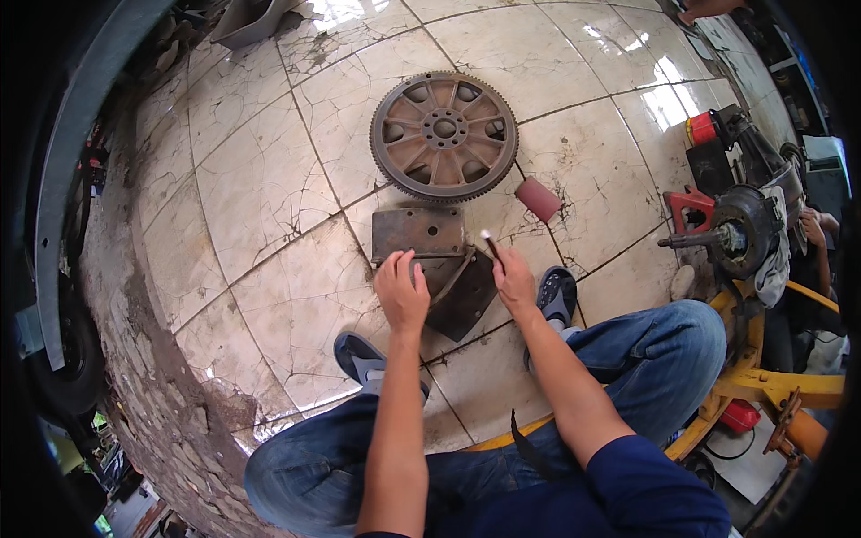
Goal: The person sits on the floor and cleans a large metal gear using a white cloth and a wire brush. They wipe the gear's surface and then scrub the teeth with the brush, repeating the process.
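Note:
A rusty steel bracket (419,229) with a drilled flat top stands on the tiles between my feet. My left hand (400,293) is at its near left corner, fingers bent over the edge and thumb apart. A dark flat plate (462,309) and a thin bent strip (451,276) show below the bracket's top, partly behind my hands. To the right, my right hand (514,282) is closed around a short dark stick with a pale tip (490,240); its exact kind is unclear. The tip points up and left, apart from the bracket's top.
Beyond the bracket lies a large rusty toothed flywheel (445,134). A reddish piece of sandpaper (539,199) lies right of it. At right are a hub assembly (744,231), a red stand (690,212) and a yellow frame (780,387). Another person's hand (814,224) shows at far right.

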Demonstrator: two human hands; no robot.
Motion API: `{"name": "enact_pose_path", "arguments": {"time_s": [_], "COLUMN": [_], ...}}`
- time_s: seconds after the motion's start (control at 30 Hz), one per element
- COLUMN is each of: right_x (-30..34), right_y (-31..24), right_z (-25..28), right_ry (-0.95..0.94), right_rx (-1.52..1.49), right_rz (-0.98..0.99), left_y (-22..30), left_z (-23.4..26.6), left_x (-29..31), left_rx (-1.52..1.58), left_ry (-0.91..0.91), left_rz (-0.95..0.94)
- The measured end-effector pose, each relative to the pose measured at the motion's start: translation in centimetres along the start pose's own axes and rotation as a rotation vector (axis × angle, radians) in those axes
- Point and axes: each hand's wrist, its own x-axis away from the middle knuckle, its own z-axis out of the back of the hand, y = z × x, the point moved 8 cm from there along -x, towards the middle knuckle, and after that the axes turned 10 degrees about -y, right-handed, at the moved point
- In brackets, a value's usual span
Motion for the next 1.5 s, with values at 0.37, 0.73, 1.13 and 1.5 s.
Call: {"name": "enact_pose_path", "arguments": {"time_s": [0.37, 0.73, 1.13, 1.5], "right_x": [-2.2, -9.0, -4.5, -7.2], "right_y": [-3.4, -11.2, -20.4, -19.2], "right_z": [6.8, 14.3, 19.6, 21.7], "right_ry": [0.033, -0.539, -0.976, -0.900], "right_rx": [0.084, 0.415, 0.471, 0.355], "right_rz": [0.097, 0.309, 0.326, 0.280], "left_y": [0.2, -1.2, 2.0, -0.7], "left_z": [-10.1, -9.9, -6.1, -8.4], "left_x": [4.4, 3.3, -3.3, -2.9], "left_rx": [-0.097, 0.134, -0.710, -0.648], "left_ry": [-0.547, -0.761, -0.370, -0.382], "left_rz": [0.112, 0.231, -0.404, -0.409]}}
